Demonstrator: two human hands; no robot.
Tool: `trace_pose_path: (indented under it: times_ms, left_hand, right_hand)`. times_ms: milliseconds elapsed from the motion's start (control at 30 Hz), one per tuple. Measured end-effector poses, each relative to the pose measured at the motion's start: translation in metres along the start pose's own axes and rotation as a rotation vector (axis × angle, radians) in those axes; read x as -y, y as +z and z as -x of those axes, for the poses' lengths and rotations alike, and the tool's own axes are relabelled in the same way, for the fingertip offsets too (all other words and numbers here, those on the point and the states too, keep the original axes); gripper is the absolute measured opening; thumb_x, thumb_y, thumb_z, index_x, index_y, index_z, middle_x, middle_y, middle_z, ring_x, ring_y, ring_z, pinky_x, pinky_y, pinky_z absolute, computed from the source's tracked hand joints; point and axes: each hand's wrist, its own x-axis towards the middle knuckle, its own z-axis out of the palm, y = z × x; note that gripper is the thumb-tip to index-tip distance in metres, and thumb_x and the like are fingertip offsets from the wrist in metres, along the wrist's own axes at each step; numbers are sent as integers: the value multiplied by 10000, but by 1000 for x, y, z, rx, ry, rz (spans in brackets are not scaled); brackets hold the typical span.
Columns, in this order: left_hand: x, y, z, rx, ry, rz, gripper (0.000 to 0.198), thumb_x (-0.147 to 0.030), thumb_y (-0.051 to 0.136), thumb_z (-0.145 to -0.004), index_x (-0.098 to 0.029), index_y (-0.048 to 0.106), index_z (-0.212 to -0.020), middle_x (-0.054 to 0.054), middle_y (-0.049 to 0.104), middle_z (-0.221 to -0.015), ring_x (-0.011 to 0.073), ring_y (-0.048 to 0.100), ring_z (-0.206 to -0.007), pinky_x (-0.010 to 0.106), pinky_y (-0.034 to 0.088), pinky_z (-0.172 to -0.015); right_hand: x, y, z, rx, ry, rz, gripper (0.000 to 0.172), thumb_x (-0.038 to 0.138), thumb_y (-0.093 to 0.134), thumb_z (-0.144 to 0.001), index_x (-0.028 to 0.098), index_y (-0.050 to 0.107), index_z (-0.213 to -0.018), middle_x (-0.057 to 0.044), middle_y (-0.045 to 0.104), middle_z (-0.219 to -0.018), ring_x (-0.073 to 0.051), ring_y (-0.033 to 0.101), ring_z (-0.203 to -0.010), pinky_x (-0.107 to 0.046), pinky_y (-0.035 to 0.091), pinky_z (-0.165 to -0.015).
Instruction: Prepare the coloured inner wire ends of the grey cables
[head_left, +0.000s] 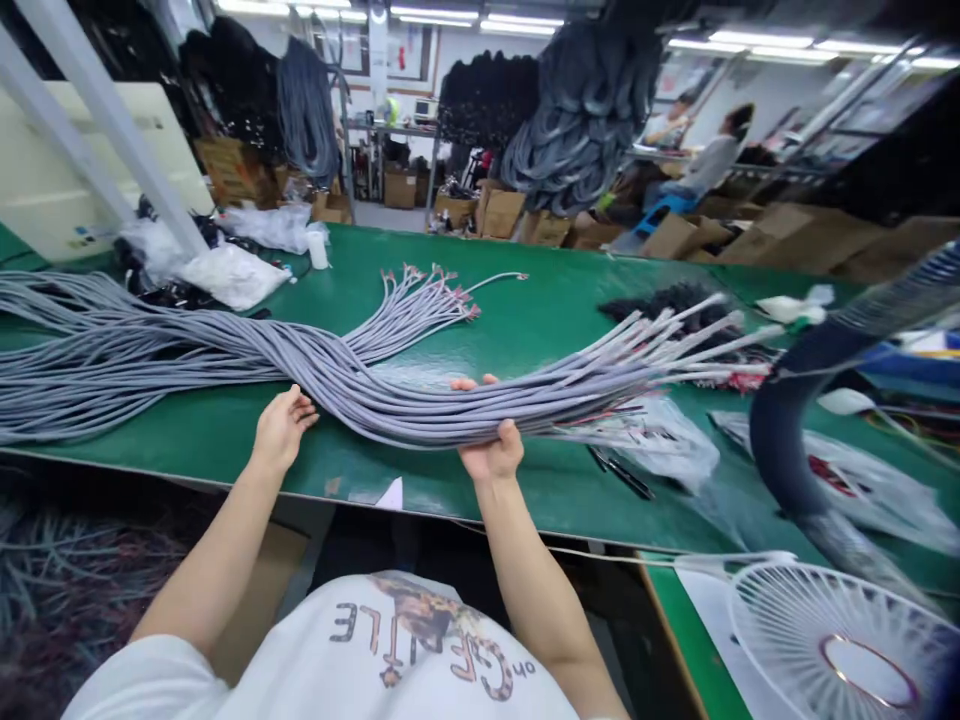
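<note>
A thick bundle of grey cables (405, 405) runs across the bench from the left. My right hand (491, 455) is wrapped around it from below, thumb in front and fingertips showing behind. My left hand (283, 430) is beside the bundle's near edge with its fingers loosely curled and apart, nothing visible in them; whether a fingertip touches the cables I cannot tell. Pale stripped cable ends (690, 345) fan out to the right of my right hand. Behind, a second group of grey cables (420, 310) ends in reddish wire tips.
On the green bench (555, 285) are plastic bags (667, 440), black pen-like tools (622, 472) and a white bottle (318, 246). A dark flexible duct (784, 420) arches at right above a white fan (847, 630). Cables hang behind; two people are in the background.
</note>
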Motion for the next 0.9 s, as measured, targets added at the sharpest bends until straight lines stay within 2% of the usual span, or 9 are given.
trace_pose_path:
  times_ms: [67,133,267,433,567,700,767,833,900]
  left_hand:
    - [2,-16,-2,96,-271,47,315,-457,546,-840,-149,604,-812,70,640,-780,180,634,-726,360,543,-737]
    - [0,-18,-8,273,-405,117,529,-602,438,-865,-119,638,-940,156,672,-940,256,653,-906,433,537,-817]
    - [-6,7,-27,540,-358,421,748,-722,268,-853,-130,619,-1147,166,677,-1087,310,593,-1124,490,473,-959]
    - [-20,26,-67,504,-164,710,999,-861,166,-734,-89,560,-1232,205,654,-1140,337,563,-1176,509,462,-967]
    - [-45,23,-98,396,-121,717,1084,-871,81,-713,-10,551,-1174,251,647,-1079,317,579,-1135,457,488,-932]
    - [-102,21,-120,316,26,703,751,-752,271,-811,-94,580,-1003,143,678,-917,231,639,-998,350,520,-868]
    - [-149,12,-125,336,273,602,612,-643,230,-880,-118,543,-911,118,679,-918,187,645,-966,302,519,-840]
    - [-201,-11,-127,406,485,411,637,-532,21,-915,-109,497,-902,118,655,-1018,148,622,-997,279,489,-843]
    - [-244,-46,-124,411,573,334,702,-525,-89,-884,-110,472,-960,103,590,-1196,144,569,-1104,254,463,-857]
  right_hand:
    - [6,18,-4,-11,-30,5,515,540,751,-578,301,649,-1023,-4,702,-971,-249,620,-1085,-512,376,-1074]
    - [12,38,-7,-11,-48,-15,475,539,736,-595,298,651,-995,6,697,-952,-243,625,-1068,-508,390,-1063]
    - [21,74,-4,-13,-59,-29,439,554,720,-611,294,652,-958,10,686,-922,-243,624,-1052,-515,397,-1049]
    - [20,102,17,88,-65,15,473,602,729,-584,325,649,-960,3,649,-909,-251,610,-1032,-529,379,-1056]
    - [19,97,33,207,-81,73,497,606,742,-574,342,647,-984,-4,623,-889,-244,608,-969,-551,372,-1050]
    - [15,81,21,184,-139,109,470,641,724,-573,376,653,-954,2,610,-844,-237,612,-938,-527,378,-1052]
    - [5,80,5,90,-156,103,461,668,702,-575,377,654,-930,0,617,-864,-245,609,-993,-511,378,-1058]
    - [-13,86,-12,18,-114,77,493,708,677,-568,352,652,-907,-5,631,-903,-257,595,-1061,-510,377,-1064]
    - [-38,96,-24,10,-5,48,540,747,655,-561,324,646,-897,-11,645,-933,-265,580,-1105,-506,378,-1070]
